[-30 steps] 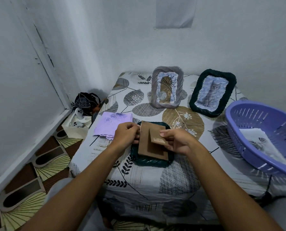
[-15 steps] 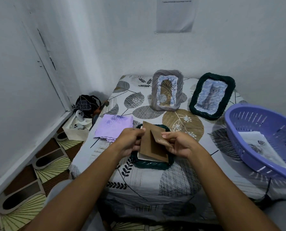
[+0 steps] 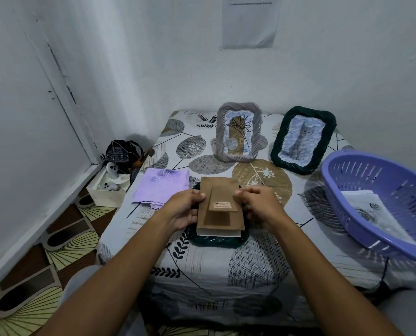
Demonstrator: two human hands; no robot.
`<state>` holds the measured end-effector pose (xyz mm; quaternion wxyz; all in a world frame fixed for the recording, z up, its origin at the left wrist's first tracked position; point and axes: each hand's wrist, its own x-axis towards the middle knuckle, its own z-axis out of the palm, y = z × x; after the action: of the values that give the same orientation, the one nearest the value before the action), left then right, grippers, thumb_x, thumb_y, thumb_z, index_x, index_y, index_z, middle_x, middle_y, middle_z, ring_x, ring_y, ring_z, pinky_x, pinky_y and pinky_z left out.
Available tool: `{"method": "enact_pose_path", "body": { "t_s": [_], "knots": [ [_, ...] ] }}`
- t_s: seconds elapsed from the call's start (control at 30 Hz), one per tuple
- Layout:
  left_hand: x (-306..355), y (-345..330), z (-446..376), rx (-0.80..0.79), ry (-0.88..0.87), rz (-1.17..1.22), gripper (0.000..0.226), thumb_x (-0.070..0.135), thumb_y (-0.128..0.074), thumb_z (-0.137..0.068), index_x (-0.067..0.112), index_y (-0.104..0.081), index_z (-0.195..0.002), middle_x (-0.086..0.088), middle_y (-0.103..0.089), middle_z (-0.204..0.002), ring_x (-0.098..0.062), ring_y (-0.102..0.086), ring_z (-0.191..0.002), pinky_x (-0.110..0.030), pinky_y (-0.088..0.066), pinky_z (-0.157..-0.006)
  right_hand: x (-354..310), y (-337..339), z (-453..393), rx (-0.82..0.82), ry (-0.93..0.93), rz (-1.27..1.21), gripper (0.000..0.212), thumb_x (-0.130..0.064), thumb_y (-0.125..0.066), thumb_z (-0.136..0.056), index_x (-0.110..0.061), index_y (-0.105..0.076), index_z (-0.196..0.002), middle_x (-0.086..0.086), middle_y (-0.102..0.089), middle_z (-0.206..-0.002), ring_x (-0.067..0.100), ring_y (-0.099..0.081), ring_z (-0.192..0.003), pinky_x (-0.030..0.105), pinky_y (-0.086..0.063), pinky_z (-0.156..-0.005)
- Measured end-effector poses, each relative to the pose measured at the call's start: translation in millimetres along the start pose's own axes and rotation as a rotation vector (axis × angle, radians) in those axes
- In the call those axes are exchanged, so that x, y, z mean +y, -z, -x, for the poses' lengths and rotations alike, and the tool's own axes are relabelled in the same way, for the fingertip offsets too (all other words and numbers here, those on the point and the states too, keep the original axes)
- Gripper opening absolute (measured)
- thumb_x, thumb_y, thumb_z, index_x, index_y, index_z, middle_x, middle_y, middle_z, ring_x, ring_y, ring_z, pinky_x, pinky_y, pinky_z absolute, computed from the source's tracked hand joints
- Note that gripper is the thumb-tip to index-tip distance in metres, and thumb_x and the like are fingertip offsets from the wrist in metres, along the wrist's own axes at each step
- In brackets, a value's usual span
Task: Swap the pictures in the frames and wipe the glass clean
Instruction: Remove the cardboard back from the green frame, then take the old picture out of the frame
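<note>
Purple basket (image 3: 381,204) blocks right; lilac cloth (image 3: 162,185) left; standing frames (image 3: 238,132) behind.

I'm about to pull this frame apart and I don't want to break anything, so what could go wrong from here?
1. The brown backing board sits loosely over a white sheet, held at its edges by the left hand and right hand; lifting it unevenly could crease the sheet.
2. The face-down dark green frame lies near the table's front edge and might slide off.
</note>
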<state>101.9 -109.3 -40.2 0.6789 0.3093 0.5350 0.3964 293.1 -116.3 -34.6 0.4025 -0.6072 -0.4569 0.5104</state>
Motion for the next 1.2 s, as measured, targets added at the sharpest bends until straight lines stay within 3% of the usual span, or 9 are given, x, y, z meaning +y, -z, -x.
{"method": "enact_pose_path", "body": {
  "t_s": [0.13, 0.33, 0.43, 0.5, 0.6, 0.77, 0.93, 1.07, 1.2],
  "knots": [
    [0, -2, 3, -0.019, -0.028, -0.051, 0.01, 0.009, -0.046, -0.099, 0.012, -0.054, -0.093, -0.009, -0.07, -0.075, -0.02, -0.068, -0.059, -0.03, -0.056, -0.05, 3, 3, -2, -0.071, -0.109, -0.128, 0.022, 0.005, -0.061, -0.086, -0.01, -0.068, -0.1, 0.013, -0.071, -0.085, 0.021, -0.062, -0.066, 0.03, -0.05, -0.055],
    [-1, -11, 13, -0.083, -0.133, -0.334, 0.022, 0.032, -0.051, -0.098, 0.016, -0.057, -0.112, -0.019, -0.063, -0.116, -0.029, -0.069, -0.095, -0.045, -0.059, -0.066, 8, 33, -2, -0.004, -0.157, -0.196, 0.026, 0.005, -0.055, -0.088, -0.012, -0.07, -0.101, 0.009, -0.071, -0.075, 0.018, -0.059, -0.06, 0.035, -0.05, -0.065],
    [-7, -17, 18, -0.092, -0.255, -0.687, 0.042, 0.046, -0.053, -0.094, 0.023, -0.053, -0.128, -0.009, -0.056, -0.13, -0.021, -0.062, -0.107, -0.034, -0.056, -0.062, 8, 52, 4, 0.062, -0.102, -0.146, 0.028, 0.007, -0.052, -0.088, -0.012, -0.07, -0.096, 0.006, -0.069, -0.073, 0.013, -0.06, -0.055, 0.026, -0.048, -0.053],
    [-13, -22, 17, -0.107, -0.372, -0.972, 0.062, 0.057, -0.052, -0.089, 0.026, -0.043, -0.141, -0.007, -0.054, -0.136, -0.018, -0.057, -0.114, -0.029, -0.051, -0.075, 12, 63, 6, 0.107, -0.08, -0.144, 0.029, 0.009, -0.052, -0.088, -0.015, -0.069, -0.089, 0.007, -0.07, -0.079, 0.016, -0.064, -0.064, 0.026, -0.048, -0.052],
    [-26, -29, 17, -0.119, -0.505, -1.377, 0.086, 0.078, -0.046, -0.077, 0.032, -0.031, -0.148, -0.014, -0.056, -0.133, -0.027, -0.049, -0.124, -0.035, -0.043, -0.094, 17, 76, 7, 0.174, -0.065, -0.09, 0.026, 0.01, -0.055, -0.086, -0.011, -0.069, -0.093, 0.006, -0.069, -0.081, 0.018, -0.064, -0.071, 0.029, -0.051, -0.059],
    [-43, -35, 16, -0.074, -0.65, -1.808, 0.098, 0.087, -0.035, -0.069, 0.04, -0.009, -0.151, -0.011, -0.052, -0.129, -0.03, -0.042, -0.118, -0.041, -0.039, -0.094, 22, 84, 9, 0.177, -0.07, -0.011, 0.029, 0.01, -0.053, -0.088, -0.015, -0.067, -0.093, 0.006, -0.066, -0.077, 0.018, -0.062, -0.066, 0.031, -0.052, -0.058],
    [-48, -34, 11, -0.063, -0.666, -1.949, 0.101, 0.093, -0.021, -0.064, 0.044, -0.007, -0.15, -0.017, -0.04, -0.139, -0.033, -0.036, -0.124, -0.044, -0.037, -0.096, 27, 88, 2, 0.184, -0.082, 0.098, 0.023, 0.008, -0.057, -0.087, -0.007, -0.07, -0.101, 0.013, -0.067, -0.086, 0.022, -0.062, -0.069, 0.032, -0.052, -0.056],
    [-49, -32, 10, -0.061, -0.696, -1.962, 0.112, 0.096, 0.002, -0.052, 0.043, -0.012, -0.15, -0.017, -0.038, -0.139, -0.033, -0.036, -0.124, -0.044, -0.038, -0.094, 31, 89, -2, 0.24, -0.013, 0.302, 0.009, 0.004, -0.066, -0.083, -0.003, -0.072, -0.084, 0.013, -0.068, -0.078, 0.025, -0.063, -0.072, 0.043, -0.058, -0.068],
    [-49, -32, 9, -0.049, -0.692, -1.959, 0.118, 0.097, 0.011, -0.048, 0.043, -0.015, -0.15, -0.017, -0.036, -0.142, -0.032, -0.035, -0.125, -0.045, -0.038, -0.094, 36, 89, -4, 0.292, 0.096, 0.514, 0.004, -0.004, -0.072, -0.081, -0.004, -0.076, -0.082, 0.011, -0.071, -0.078, 0.021, -0.064, -0.072, 0.036, -0.057, -0.069]
  ]
}}
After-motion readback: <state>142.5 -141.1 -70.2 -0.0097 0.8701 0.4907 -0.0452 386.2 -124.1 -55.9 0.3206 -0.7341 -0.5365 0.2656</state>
